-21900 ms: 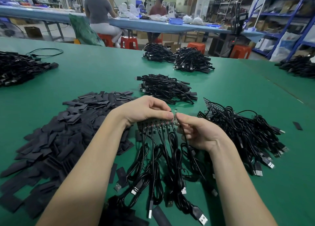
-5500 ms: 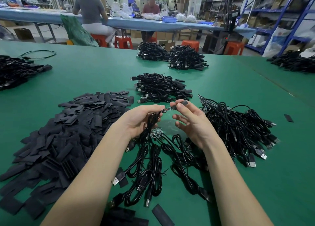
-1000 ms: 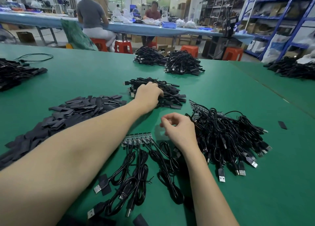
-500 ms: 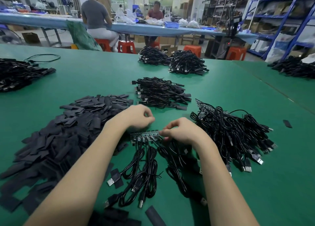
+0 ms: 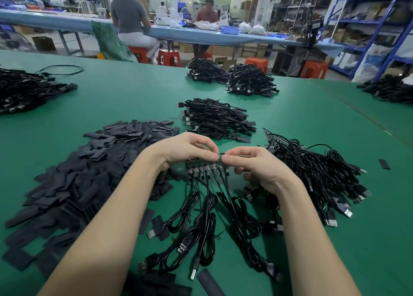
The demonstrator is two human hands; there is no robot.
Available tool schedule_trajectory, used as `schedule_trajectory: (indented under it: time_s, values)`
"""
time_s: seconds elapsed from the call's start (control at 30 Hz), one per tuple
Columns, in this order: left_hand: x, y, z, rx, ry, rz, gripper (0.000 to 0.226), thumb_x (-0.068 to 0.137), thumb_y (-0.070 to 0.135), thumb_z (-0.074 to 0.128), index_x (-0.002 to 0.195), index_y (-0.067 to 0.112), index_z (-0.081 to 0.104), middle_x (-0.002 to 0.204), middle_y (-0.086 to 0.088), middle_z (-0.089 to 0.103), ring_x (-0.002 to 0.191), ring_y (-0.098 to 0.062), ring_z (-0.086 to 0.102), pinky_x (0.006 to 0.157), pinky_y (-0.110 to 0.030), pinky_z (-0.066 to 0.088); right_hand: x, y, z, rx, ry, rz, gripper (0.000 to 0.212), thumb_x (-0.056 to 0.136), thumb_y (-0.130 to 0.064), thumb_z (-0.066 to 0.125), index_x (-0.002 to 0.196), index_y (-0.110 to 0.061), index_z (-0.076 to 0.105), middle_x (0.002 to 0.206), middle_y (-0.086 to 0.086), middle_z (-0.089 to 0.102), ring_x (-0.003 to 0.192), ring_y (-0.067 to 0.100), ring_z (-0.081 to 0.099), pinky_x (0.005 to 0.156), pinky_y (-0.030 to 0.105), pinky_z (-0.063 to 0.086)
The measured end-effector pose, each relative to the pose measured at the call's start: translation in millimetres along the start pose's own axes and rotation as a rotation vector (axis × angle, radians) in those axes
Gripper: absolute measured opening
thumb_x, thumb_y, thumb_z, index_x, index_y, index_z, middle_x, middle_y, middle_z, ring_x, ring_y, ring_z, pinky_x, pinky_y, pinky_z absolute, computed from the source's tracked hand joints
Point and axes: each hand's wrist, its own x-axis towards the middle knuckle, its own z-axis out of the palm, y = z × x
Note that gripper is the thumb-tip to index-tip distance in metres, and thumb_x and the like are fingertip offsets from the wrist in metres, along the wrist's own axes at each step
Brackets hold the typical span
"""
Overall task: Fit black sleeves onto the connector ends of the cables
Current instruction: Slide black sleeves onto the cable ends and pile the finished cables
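Observation:
A joined strip of small circuit-board connector ends (image 5: pixel 206 166) with several black cables (image 5: pixel 207 217) hanging from it sits just above the green table (image 5: pixel 134 99). My left hand (image 5: pixel 187 148) pinches the strip's top edge from the left. My right hand (image 5: pixel 254 166) pinches its right end, fingertips meeting those of the left. A wide heap of flat black sleeves (image 5: pixel 93 166) lies to the left. A pile of sleeved cables (image 5: pixel 214 119) lies behind my hands. A tangle of unsleeved cables (image 5: pixel 312 175) lies to the right.
More cable heaps lie at the far middle (image 5: pixel 234 79), far left (image 5: pixel 26 90) and far right (image 5: pixel 388 88). A loose sleeve (image 5: pixel 209 283) lies near the front edge. Two people sit at a blue bench (image 5: pixel 201 34) beyond the table, with red stools and shelving.
My left hand came back from the sleeved pile behind. Both hands closed in on the connector strip and lifted it slightly, pinching it together at its right end.

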Motion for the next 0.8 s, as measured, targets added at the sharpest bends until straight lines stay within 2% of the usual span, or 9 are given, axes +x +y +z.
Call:
schedule_trajectory:
  time_s: [0.07,0.13,0.23,0.37,0.43,0.53,0.67,0.8]
  values:
    - [1,0,3,-0.063,0.001,-0.011,0.021,0.073,0.043,0.081,0.088,0.030,0.076,0.095,0.009,0.074,0.102,-0.011,0.062,0.104,-0.036,0.037,2,1,-3,0.053,-0.014,-0.027,0.023,0.059,-0.035,0.088,0.077,-0.023,0.080,0.075,-0.005,0.071,0.054,0.005,0.047,0.046,0.014,0.033]
    - [1,-1,7,-0.120,-0.012,-0.014,0.021,0.073,0.044,0.082,0.087,0.030,0.076,0.093,0.012,0.072,0.101,-0.010,0.059,0.100,-0.036,0.036,3,3,-4,0.120,-0.032,-0.026,0.023,0.056,-0.034,0.087,0.074,-0.022,0.080,0.071,-0.007,0.067,0.050,0.003,0.043,0.044,0.013,0.029]
    - [2,-2,11,-0.213,-0.016,0.010,0.018,0.073,0.037,0.082,0.087,0.026,0.078,0.090,0.008,0.072,0.088,-0.004,0.062,0.087,-0.026,0.038,5,6,-6,0.192,-0.077,0.002,0.022,0.058,-0.031,0.087,0.075,-0.021,0.079,0.068,-0.009,0.062,0.048,0.001,0.039,0.043,0.013,0.025]
    - [1,-2,12,-0.270,-0.014,0.028,0.016,0.072,0.030,0.078,0.085,0.021,0.078,0.086,0.007,0.073,0.080,-0.001,0.064,0.072,-0.008,0.045,6,9,-5,0.242,-0.129,0.035,0.021,0.063,-0.027,0.085,0.080,-0.019,0.077,0.062,-0.013,0.057,0.047,0.000,0.037,0.042,0.012,0.023]
    - [0,-2,12,-0.284,-0.022,0.019,0.016,0.071,0.030,0.078,0.084,0.022,0.078,0.086,0.007,0.073,0.081,-0.002,0.064,0.076,-0.012,0.046,7,10,-4,0.270,-0.143,0.052,0.019,0.066,-0.024,0.083,0.082,-0.018,0.077,0.060,-0.013,0.054,0.046,0.000,0.036,0.043,0.012,0.020]
    - [-2,-3,13,-0.317,-0.037,-0.008,0.015,0.072,0.029,0.078,0.085,0.022,0.078,0.087,0.005,0.073,0.083,-0.009,0.063,0.090,-0.028,0.043,7,12,-1,0.311,-0.164,0.066,0.008,0.070,-0.021,0.079,0.078,-0.020,0.079,0.058,-0.014,0.050,0.045,-0.001,0.033,0.045,0.012,0.017]
    - [-3,-5,15,-0.405,-0.078,-0.022,0.016,0.075,0.022,0.076,0.089,0.015,0.076,0.083,0.003,0.073,0.073,-0.008,0.066,0.078,-0.024,0.048,7,13,1,0.335,-0.183,0.076,0.003,0.073,-0.020,0.075,0.072,-0.021,0.078,0.058,-0.014,0.046,0.044,0.000,0.031,0.043,0.011,0.018]
    - [-4,-7,17,-0.449,-0.085,-0.025,0.008,0.087,0.011,0.070,0.094,0.010,0.072,0.082,0.003,0.073,0.071,-0.006,0.066,0.070,-0.018,0.051,9,14,1,0.347,-0.173,0.106,0.021,0.074,-0.018,0.075,0.093,-0.013,0.070,0.061,-0.011,0.048,0.047,0.000,0.031,0.045,0.012,0.018]
